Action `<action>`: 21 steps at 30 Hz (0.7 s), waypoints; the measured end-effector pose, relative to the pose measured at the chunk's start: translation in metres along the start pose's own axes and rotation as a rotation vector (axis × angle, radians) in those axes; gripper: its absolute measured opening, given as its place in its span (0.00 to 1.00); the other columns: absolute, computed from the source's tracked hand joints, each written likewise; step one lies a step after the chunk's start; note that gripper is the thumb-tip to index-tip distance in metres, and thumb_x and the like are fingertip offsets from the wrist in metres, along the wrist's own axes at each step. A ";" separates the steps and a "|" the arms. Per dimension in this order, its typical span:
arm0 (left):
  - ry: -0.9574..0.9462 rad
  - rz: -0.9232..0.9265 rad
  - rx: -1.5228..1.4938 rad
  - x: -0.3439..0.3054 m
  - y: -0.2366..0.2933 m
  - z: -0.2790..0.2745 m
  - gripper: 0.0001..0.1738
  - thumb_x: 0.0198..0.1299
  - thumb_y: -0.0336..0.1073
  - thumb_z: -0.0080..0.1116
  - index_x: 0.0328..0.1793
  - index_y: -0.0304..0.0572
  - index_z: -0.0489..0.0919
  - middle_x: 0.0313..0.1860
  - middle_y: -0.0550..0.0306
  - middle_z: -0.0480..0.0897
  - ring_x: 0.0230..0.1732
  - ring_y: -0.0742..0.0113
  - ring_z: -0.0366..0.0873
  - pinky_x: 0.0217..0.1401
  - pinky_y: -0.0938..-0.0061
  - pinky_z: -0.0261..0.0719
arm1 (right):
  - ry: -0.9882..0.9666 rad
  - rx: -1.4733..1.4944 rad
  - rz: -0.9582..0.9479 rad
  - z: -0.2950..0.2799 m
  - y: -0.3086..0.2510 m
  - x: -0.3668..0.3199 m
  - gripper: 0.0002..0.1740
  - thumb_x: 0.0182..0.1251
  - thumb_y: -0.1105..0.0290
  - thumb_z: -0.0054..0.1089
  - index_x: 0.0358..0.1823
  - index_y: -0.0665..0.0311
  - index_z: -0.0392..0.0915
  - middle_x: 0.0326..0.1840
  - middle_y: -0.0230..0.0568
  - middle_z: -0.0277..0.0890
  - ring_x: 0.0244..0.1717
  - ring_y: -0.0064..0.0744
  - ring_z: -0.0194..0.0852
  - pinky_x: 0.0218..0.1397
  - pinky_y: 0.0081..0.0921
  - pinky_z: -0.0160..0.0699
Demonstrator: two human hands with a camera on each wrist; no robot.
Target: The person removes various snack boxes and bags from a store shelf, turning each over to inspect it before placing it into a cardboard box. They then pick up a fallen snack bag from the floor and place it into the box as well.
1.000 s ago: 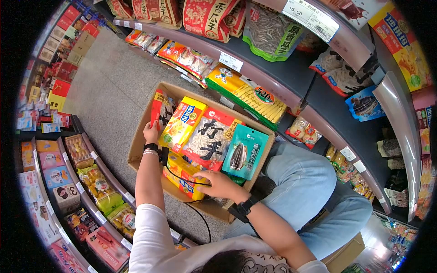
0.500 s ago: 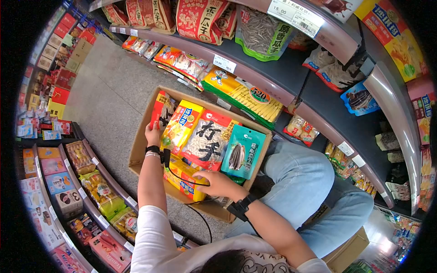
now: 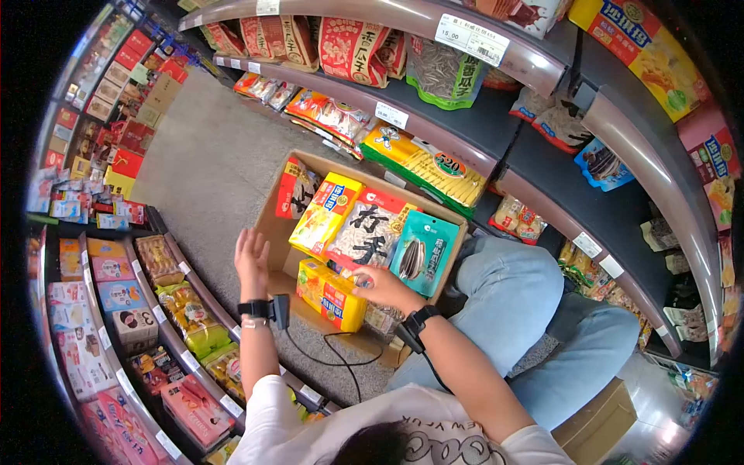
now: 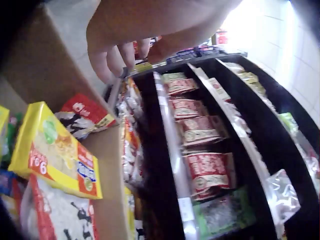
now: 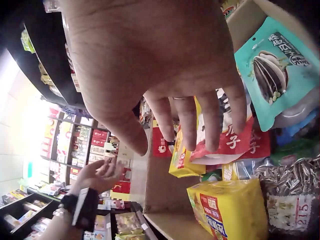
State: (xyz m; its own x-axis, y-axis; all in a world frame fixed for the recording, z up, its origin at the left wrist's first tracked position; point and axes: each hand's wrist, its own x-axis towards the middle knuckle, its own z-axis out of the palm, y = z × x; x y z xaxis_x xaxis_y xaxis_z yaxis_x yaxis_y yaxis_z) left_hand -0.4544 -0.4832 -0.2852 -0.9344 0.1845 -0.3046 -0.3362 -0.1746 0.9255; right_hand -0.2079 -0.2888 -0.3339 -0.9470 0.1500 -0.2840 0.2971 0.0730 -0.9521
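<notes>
An open cardboard box (image 3: 267, 209) holds several snack packages. A red package (image 3: 297, 188) leans in its upper left corner beside a yellow package (image 3: 326, 214), a red-and-white bag (image 3: 370, 232) and a teal bag (image 3: 425, 252). Lower in the box is a yellow package (image 3: 332, 295). My left hand (image 3: 252, 262) is raised at the box's left side, fingers spread, touching nothing. My right hand (image 3: 381, 287) hovers over the box with fingers extended, near the lower yellow package and the red-and-white bag; in the right wrist view the right hand (image 5: 165, 75) holds nothing.
Stocked shelves rise beyond the box, with a yellow-green 520 package (image 3: 426, 167) on a low one. More shelves (image 3: 167, 310) stand at the left. Grey floor (image 3: 205, 147) runs beyond the box. A black cable (image 3: 349, 364) hangs between the wrists, and bent knees (image 3: 504, 298) are at the right.
My left hand has let go of the red package and moved back toward the left, out of the box. The lower yellow package lies at a different angle, more exposed.
</notes>
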 end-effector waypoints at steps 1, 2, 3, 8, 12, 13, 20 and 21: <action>-0.006 0.035 -0.010 -0.015 0.019 -0.002 0.30 0.67 0.35 0.48 0.73 0.41 0.56 0.71 0.48 0.62 0.70 0.52 0.62 0.67 0.61 0.67 | 0.013 0.010 -0.016 -0.002 0.001 -0.002 0.26 0.56 0.64 0.65 0.56 0.64 0.72 0.44 0.46 0.80 0.48 0.37 0.78 0.51 0.29 0.75; -0.023 0.070 -0.020 -0.031 0.039 -0.004 0.29 0.67 0.35 0.47 0.73 0.40 0.57 0.73 0.47 0.60 0.70 0.52 0.62 0.69 0.60 0.66 | 0.028 0.021 -0.020 -0.002 0.002 -0.003 0.26 0.56 0.64 0.65 0.56 0.63 0.72 0.44 0.45 0.80 0.47 0.35 0.78 0.51 0.29 0.75; -0.028 0.105 -0.029 -0.050 0.060 -0.005 0.29 0.67 0.34 0.48 0.73 0.40 0.57 0.72 0.48 0.61 0.70 0.52 0.61 0.69 0.59 0.64 | 0.040 0.032 -0.021 -0.001 0.011 -0.002 0.26 0.56 0.64 0.65 0.56 0.63 0.72 0.44 0.44 0.80 0.47 0.34 0.78 0.51 0.29 0.75; -0.003 0.273 0.031 -0.124 0.150 -0.012 0.29 0.66 0.35 0.49 0.72 0.41 0.59 0.72 0.50 0.63 0.69 0.56 0.63 0.69 0.62 0.64 | 0.075 0.227 0.094 -0.022 0.024 -0.010 0.23 0.55 0.63 0.66 0.51 0.66 0.76 0.42 0.44 0.80 0.45 0.33 0.79 0.49 0.29 0.75; -0.018 0.393 0.104 -0.162 0.188 -0.034 0.27 0.66 0.36 0.51 0.70 0.42 0.62 0.68 0.52 0.68 0.65 0.61 0.68 0.64 0.65 0.68 | 0.181 0.293 0.101 -0.044 0.047 -0.015 0.21 0.57 0.65 0.65 0.50 0.67 0.75 0.41 0.43 0.80 0.41 0.30 0.78 0.44 0.26 0.76; 0.012 0.397 0.138 -0.170 0.186 -0.034 0.26 0.65 0.36 0.51 0.69 0.42 0.64 0.66 0.54 0.70 0.63 0.63 0.70 0.62 0.66 0.70 | 0.191 0.318 0.143 -0.052 0.031 -0.024 0.21 0.57 0.65 0.65 0.50 0.67 0.75 0.41 0.43 0.80 0.41 0.30 0.78 0.42 0.26 0.76; 0.183 -0.033 0.327 -0.141 0.008 -0.091 0.20 0.58 0.41 0.57 0.57 0.51 0.73 0.38 0.67 0.76 0.37 0.75 0.71 0.35 0.76 0.70 | 0.418 0.460 0.072 -0.072 0.045 -0.037 0.23 0.57 0.66 0.64 0.53 0.69 0.72 0.43 0.45 0.79 0.41 0.30 0.77 0.40 0.25 0.74; 0.208 -0.102 0.386 -0.142 -0.025 -0.090 0.22 0.57 0.42 0.58 0.58 0.49 0.70 0.33 0.66 0.72 0.33 0.74 0.69 0.32 0.74 0.69 | 0.469 0.392 0.096 -0.078 0.053 -0.037 0.26 0.56 0.66 0.64 0.55 0.69 0.70 0.44 0.45 0.79 0.44 0.33 0.76 0.46 0.29 0.73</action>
State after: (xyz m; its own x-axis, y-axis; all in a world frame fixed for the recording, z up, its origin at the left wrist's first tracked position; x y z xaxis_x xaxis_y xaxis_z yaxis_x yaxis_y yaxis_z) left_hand -0.3243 -0.5916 -0.2849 -0.9159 -0.0229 -0.4009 -0.3961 0.2150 0.8927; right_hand -0.1476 -0.2133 -0.3655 -0.7373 0.5616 -0.3754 0.2276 -0.3167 -0.9208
